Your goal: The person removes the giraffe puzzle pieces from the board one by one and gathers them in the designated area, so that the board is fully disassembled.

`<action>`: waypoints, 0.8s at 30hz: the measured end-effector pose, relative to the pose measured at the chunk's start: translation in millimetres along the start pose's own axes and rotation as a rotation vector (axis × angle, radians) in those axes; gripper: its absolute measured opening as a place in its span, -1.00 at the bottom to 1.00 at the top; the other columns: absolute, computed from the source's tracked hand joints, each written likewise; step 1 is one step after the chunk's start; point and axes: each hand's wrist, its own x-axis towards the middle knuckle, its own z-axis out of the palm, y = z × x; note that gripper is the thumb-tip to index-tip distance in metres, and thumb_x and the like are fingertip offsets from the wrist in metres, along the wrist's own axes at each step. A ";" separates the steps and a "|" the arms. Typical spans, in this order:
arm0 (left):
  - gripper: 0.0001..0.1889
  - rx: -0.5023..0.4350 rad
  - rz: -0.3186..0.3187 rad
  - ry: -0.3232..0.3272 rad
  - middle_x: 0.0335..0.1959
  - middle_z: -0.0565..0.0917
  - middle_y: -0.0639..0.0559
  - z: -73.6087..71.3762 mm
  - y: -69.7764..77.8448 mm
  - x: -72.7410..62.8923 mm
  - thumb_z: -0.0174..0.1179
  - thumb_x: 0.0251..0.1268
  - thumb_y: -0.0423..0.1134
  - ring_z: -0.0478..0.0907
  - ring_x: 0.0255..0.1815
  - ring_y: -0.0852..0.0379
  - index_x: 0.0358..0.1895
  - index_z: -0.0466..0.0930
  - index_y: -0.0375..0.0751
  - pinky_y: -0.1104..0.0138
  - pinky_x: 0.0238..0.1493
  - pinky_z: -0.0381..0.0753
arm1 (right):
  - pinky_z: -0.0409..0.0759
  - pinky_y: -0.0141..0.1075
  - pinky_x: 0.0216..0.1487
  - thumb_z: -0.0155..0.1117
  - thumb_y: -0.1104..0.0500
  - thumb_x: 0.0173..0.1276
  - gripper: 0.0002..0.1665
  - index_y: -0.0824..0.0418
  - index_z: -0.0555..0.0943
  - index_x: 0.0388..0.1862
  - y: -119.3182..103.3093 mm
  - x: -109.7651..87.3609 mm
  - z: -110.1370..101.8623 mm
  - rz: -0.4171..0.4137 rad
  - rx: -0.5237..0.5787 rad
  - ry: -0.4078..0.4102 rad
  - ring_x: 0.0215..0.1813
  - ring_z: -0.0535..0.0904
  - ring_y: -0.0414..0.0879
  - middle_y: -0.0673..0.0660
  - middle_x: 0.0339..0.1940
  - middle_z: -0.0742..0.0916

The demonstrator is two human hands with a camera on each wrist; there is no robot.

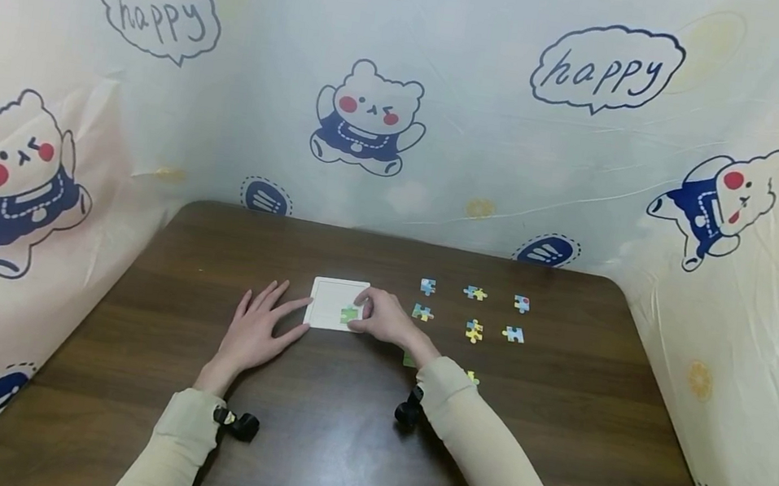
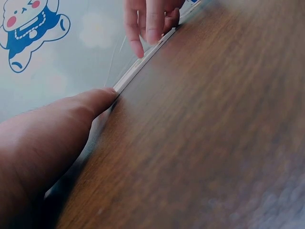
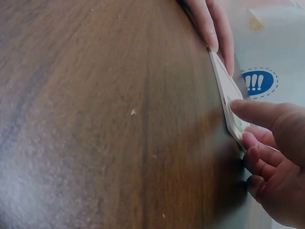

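Note:
A white square puzzle tray [image 1: 332,301] lies on the table, a green puzzle piece [image 1: 348,315] in its lower right part. My right hand [image 1: 387,318] reaches over the tray's right edge, its thumb and index finger on either side of that piece. In the right wrist view the thumb [image 3: 255,112] comes down on the tray, with the other fingers curled by its edge. My left hand [image 1: 257,334] has its fingers spread on the table, the thumb and index finger touching the tray's left edge. The left wrist view shows one finger [image 2: 102,100] against the tray's side.
Right of the tray lie several loose puzzle pieces, among them a yellow one [image 1: 474,330] and a blue one [image 1: 514,334]. A green piece [image 1: 409,359] and a yellow one [image 1: 472,378] are partly hidden by my right arm. A printed curtain [image 1: 477,140] surrounds the brown table [image 1: 311,446].

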 end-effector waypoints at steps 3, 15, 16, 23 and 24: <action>-0.35 -0.002 0.003 0.001 0.81 0.18 -0.29 -0.5 0.2 0.0 0.23 0.59 0.25 -0.01 0.86 -0.34 0.65 0.46 0.27 -0.40 0.78 -0.26 | 0.49 -0.38 -0.20 0.59 0.18 0.45 -0.64 0.31 0.72 0.11 0.1 -1.3 1.0 0.011 0.018 0.011 -0.33 0.49 -0.19 0.06 -0.31 0.69; -0.37 0.004 0.012 0.029 0.78 0.23 -0.34 -1.4 3.9 -1.5 0.28 0.57 0.21 0.05 0.83 -0.40 0.62 0.51 0.22 -0.44 0.76 -0.20 | 0.46 -0.38 -0.17 0.63 0.16 0.41 -0.68 0.31 0.74 -0.01 -1.4 -5.4 8.3 0.001 0.013 0.059 -0.29 0.46 -0.19 0.05 -0.32 0.65; -0.37 0.003 0.011 0.029 0.78 0.23 -0.34 -1.2 3.8 -1.5 0.28 0.57 0.20 0.05 0.84 -0.39 0.62 0.51 0.22 -0.44 0.76 -0.20 | 0.46 -0.38 -0.16 0.63 0.16 0.40 -0.68 0.31 0.73 -0.02 -1.1 -5.7 9.1 0.001 0.006 0.063 -0.29 0.46 -0.19 0.05 -0.31 0.65; -0.37 0.002 -0.004 0.009 0.80 0.20 -0.29 -0.7 3.2 -1.2 0.25 0.58 0.24 0.01 0.86 -0.35 0.63 0.49 0.27 -0.41 0.78 -0.24 | 0.54 -0.31 -0.04 0.66 0.19 0.36 -0.66 0.31 0.70 -0.06 0.0 -9.3 13.4 -0.019 -0.015 0.103 -0.16 0.51 -0.13 0.15 -0.17 0.68; -0.36 0.002 -0.006 0.010 0.80 0.20 -0.30 -0.9 3.1 -1.1 0.25 0.58 0.24 0.01 0.86 -0.35 0.63 0.49 0.27 -0.41 0.78 -0.24 | 0.56 -0.29 -0.01 0.66 0.19 0.36 -0.66 0.31 0.70 -0.05 -0.3 -9.9 13.7 -0.027 -0.015 0.110 -0.14 0.52 -0.12 0.16 -0.14 0.68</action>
